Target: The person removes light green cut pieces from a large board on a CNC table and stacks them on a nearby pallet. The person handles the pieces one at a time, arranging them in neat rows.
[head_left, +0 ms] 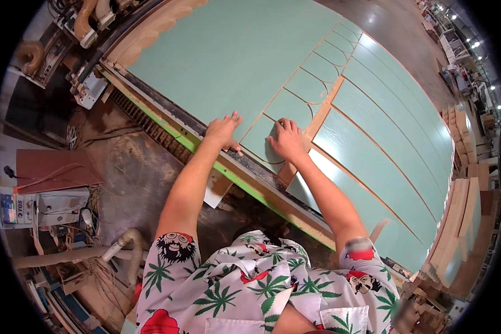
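Observation:
A large sheet of pale green panel [195, 61], cut through with grooves that show wood colour, lies on a machine table in front of me. My left hand [222, 132] rests at the sheet's near edge with fingers stretched out and thumb apart, just left of a small cut piece [256, 136]. On the right side of that piece, my right hand [288, 139] lies with fingers spread and slightly bent. A curved groove runs round the piece's right end, partly hidden by the right hand. No object shows in either hand.
Long cut green strips [367, 145] lie on the right, divided by bare wood-coloured gaps. A green rail [234, 179] runs along the table's near side. Hoses and machine parts [86, 22] stand at the far left. Stacked boards [456, 222] stand beyond the right edge.

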`<action>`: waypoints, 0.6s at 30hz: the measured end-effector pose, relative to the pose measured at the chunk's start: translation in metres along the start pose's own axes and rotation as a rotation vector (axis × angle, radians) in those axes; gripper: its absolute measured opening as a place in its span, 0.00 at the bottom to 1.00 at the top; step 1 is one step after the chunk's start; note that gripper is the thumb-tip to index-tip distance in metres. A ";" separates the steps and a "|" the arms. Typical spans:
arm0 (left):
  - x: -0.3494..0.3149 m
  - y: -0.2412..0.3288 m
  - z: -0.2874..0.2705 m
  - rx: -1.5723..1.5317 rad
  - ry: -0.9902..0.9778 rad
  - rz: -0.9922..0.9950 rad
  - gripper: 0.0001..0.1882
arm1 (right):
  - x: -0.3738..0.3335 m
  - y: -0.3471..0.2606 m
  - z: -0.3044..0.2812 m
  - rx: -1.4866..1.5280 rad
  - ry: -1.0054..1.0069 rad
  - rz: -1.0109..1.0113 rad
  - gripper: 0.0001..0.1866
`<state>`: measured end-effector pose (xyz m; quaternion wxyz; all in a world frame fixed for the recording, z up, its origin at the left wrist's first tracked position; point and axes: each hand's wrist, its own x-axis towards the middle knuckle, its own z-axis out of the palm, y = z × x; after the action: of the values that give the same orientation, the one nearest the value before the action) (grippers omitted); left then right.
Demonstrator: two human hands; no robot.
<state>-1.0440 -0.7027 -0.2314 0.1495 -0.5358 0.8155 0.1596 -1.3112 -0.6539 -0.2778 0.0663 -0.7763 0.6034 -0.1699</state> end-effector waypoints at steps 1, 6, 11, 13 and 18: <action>0.000 0.001 0.000 -0.006 0.013 -0.013 0.64 | 0.001 -0.006 0.003 0.013 -0.017 0.052 0.29; 0.000 0.000 0.005 0.023 0.072 0.028 0.63 | 0.017 0.007 0.016 0.122 -0.166 0.222 0.29; -0.003 -0.006 0.009 0.007 0.076 0.038 0.63 | 0.015 -0.005 -0.015 0.164 -0.132 0.263 0.28; -0.003 -0.008 0.010 0.000 0.087 0.043 0.62 | 0.012 -0.015 -0.029 0.300 -0.126 0.273 0.28; -0.002 -0.009 0.008 0.030 0.069 0.060 0.63 | 0.003 -0.021 -0.053 0.663 -0.110 0.256 0.22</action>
<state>-1.0348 -0.7012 -0.2392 0.1246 -0.5142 0.8381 0.1332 -1.3092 -0.6460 -0.2210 0.3678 -0.6388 0.6032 -0.3046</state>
